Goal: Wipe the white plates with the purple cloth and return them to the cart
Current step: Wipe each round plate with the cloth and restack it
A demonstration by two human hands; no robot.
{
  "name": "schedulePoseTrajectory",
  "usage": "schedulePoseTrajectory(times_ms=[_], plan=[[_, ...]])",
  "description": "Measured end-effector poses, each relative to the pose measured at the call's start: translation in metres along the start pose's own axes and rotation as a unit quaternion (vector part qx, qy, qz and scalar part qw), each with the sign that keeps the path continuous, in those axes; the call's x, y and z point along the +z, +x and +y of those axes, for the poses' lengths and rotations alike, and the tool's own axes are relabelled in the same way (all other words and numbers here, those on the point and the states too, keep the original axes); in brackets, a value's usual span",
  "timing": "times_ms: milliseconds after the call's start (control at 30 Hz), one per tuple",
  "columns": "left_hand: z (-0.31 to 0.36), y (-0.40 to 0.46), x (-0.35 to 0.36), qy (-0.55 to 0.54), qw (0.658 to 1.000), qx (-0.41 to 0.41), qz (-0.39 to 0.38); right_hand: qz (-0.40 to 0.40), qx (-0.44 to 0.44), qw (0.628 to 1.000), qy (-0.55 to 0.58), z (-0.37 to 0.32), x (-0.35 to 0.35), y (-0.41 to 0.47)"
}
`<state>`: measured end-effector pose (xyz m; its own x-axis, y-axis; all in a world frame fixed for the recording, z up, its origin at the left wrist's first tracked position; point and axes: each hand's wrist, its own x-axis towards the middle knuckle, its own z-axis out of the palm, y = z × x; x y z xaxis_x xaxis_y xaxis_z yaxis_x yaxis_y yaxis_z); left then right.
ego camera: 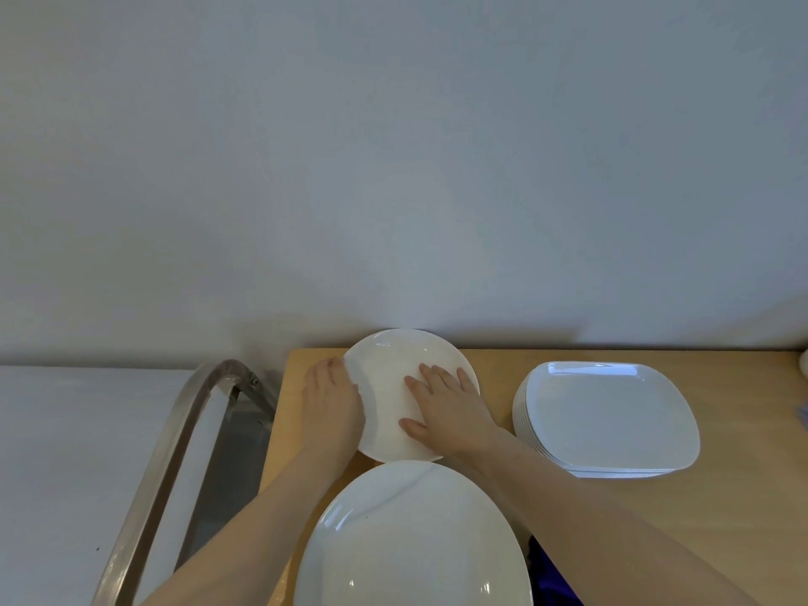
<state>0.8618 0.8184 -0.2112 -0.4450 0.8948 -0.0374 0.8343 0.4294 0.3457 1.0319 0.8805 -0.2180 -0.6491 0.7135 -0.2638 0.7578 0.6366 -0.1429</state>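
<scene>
A round white plate lies at the far side of the wooden table, near the wall. My left hand holds its left rim, fingers curled under the edge. My right hand rests flat on the plate's face with fingers spread. A larger round white plate sits nearer to me, below both hands. The purple cloth shows as a dark blue-purple patch under my right forearm, mostly hidden. The metal cart stands at the left of the table, its handle and tray in view.
A stack of several rounded-square white plates stands on the table's right half. A pale wall rises right behind the table. A white object peeks in at the right edge.
</scene>
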Motion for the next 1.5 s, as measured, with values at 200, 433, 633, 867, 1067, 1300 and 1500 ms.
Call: schedulePoseTrajectory(times_ms=[200,433,633,867,1067,1300,1500], plan=[[0.016,-0.006,0.006,0.116,0.962,0.209,-0.131,0.007,0.008,0.999,0.031,-0.006,0.001,0.000],[0.017,-0.010,0.006,0.164,0.952,0.197,-0.165,0.021,0.013,0.999,0.025,-0.008,0.002,-0.003],[0.016,-0.011,0.007,0.165,0.953,0.201,-0.157,0.024,0.019,0.999,0.025,-0.008,0.000,-0.004],[0.014,-0.011,0.008,0.143,0.956,0.208,-0.149,0.035,0.031,0.999,0.019,-0.011,-0.001,-0.008],[0.011,-0.014,0.009,0.142,0.955,0.212,-0.154,0.054,0.043,0.998,0.011,-0.010,-0.001,-0.012],[0.009,-0.016,0.008,0.145,0.953,0.216,-0.157,0.047,0.047,0.998,0.010,-0.010,-0.003,-0.014],[0.007,-0.021,0.007,0.120,0.955,0.206,-0.179,0.036,0.053,0.998,0.018,-0.012,-0.004,-0.018]])
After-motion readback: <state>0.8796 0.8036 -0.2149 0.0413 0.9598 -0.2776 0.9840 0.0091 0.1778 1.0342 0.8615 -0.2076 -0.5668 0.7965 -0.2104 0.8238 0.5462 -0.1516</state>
